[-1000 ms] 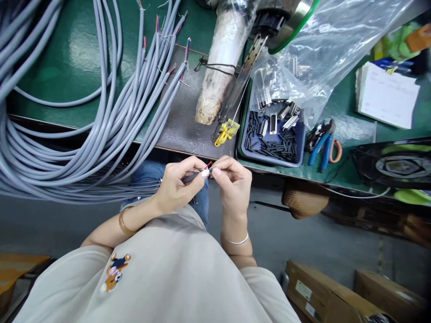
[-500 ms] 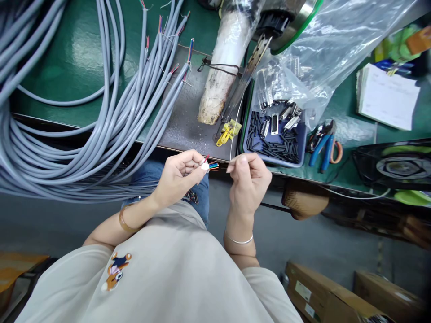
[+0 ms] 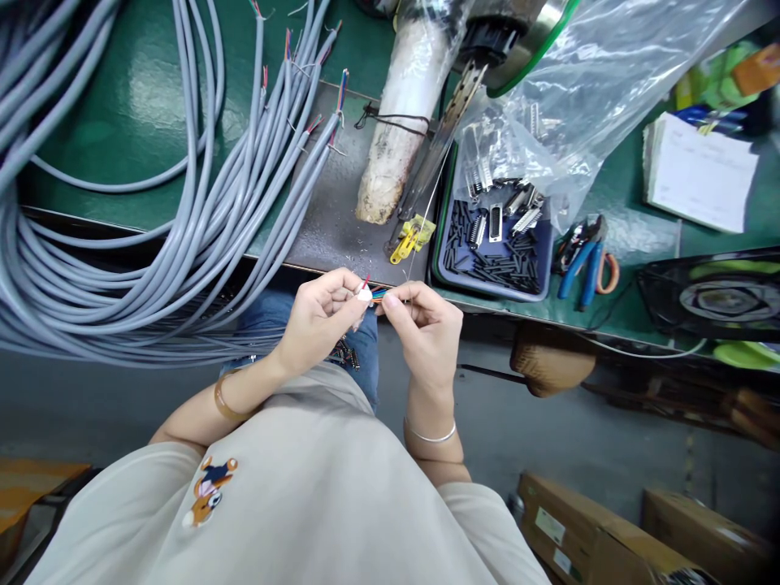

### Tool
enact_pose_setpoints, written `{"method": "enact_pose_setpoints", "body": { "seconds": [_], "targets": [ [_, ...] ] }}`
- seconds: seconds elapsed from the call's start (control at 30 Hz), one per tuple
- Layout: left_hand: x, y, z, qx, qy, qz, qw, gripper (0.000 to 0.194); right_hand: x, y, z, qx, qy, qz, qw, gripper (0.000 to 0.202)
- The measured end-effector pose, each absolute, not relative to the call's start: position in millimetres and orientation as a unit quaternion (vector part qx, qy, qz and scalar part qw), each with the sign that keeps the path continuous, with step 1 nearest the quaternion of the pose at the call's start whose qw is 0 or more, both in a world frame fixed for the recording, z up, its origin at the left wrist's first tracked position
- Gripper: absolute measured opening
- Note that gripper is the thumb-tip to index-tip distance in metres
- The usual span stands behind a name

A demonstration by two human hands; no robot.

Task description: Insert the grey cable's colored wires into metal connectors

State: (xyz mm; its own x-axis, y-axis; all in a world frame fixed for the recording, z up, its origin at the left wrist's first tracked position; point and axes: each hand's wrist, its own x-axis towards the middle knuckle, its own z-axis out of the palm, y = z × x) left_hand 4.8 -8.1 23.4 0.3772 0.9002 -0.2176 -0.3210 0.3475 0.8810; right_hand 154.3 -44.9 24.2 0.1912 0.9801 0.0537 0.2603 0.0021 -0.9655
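Observation:
In front of my lap, my left hand (image 3: 326, 321) is closed on a bundle of thin coloured wires (image 3: 379, 296). Something white covers its thumb tip, and a red wire (image 3: 366, 281) sticks up beside it. My right hand (image 3: 430, 329) pinches the free ends of the bundle between thumb and forefinger, which hide the tips. A thin pale strand (image 3: 431, 203) runs from the metal stand (image 3: 442, 138) down towards my right fingers. I cannot tell if they hold it too. Yellow clips (image 3: 407, 241) lie on the grey plate (image 3: 329, 211) beyond my hands.
Grey cables (image 3: 201, 236) cover the left of the bench. Right of the plate is a blue tray (image 3: 496, 288) of black tubes and metal connectors, partly under a plastic bag (image 3: 597, 106). Blue-handled pliers (image 3: 582, 268), a notepad (image 3: 700, 175) and a small fan (image 3: 725, 301) are farther right.
My right hand has moved left and slightly down, from beside the tray to the coloured wires, and now pinches their ends. My left hand has hardly moved.

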Motion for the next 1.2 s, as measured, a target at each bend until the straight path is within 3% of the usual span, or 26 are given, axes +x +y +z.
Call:
{"method": "enact_pose_setpoints", "body": {
  "seconds": [0.2, 0.4, 0.6, 0.83, 0.93, 1.2],
  "targets": [
    [-4, 5, 26, 0.221, 0.351, 0.303, 0.858, 0.023, 157, -48, 21, -0.612, -0.512, 0.287, 0.530, 0.025],
    [-8, 8, 23, 0.193, 0.322, 0.280, 0.884, 0.023, 155, -52, 17, -0.606, -0.533, 0.229, 0.545, 0.019],
    [-3, 0, 22, 0.298, 0.375, 0.368, 0.797, 0.029, 155, -54, 15, -0.600, -0.599, 0.174, 0.501, 0.018],
    [1, -10, 20, 0.454, 0.384, 0.423, 0.683, 0.026, 156, -49, 20, -0.614, -0.560, 0.319, 0.455, 0.019],
    [2, -12, 19, 0.484, 0.389, 0.438, 0.650, 0.021, 155, -49, 22, -0.626, -0.556, 0.324, 0.441, 0.021],
    [1, -13, 16, 0.457, 0.372, 0.451, 0.670, 0.018, 154, -54, 24, -0.619, -0.575, 0.346, 0.409, 0.023]
  ]
}}
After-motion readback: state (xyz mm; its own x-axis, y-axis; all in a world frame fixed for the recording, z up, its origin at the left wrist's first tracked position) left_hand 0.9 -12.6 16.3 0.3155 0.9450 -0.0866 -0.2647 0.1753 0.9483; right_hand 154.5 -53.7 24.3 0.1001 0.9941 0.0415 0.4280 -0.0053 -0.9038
